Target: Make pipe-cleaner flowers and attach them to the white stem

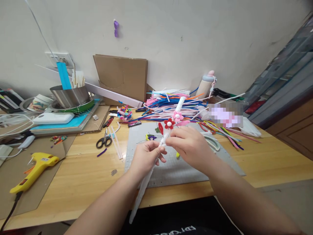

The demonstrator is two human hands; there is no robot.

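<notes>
My left hand (146, 156) is closed round a long white fuzzy stick (143, 189) that runs from the table's front edge up to the pile at the back. My right hand (188, 143) pinches the same stick a little higher, just below a red pipe-cleaner flower (169, 123) and a pink flower (177, 116) fixed to it. Both hands hover over a grey cutting mat (176, 166).
A pile of coloured pipe cleaners (171, 101) lies behind the mat. Scissors (104, 141) and clear glue sticks (116, 143) are left of it. A yellow glue gun (34, 171) rests on cardboard at far left. A metal bowl (69, 96), cardboard (122, 76) and a bottle (206, 85) stand at the back.
</notes>
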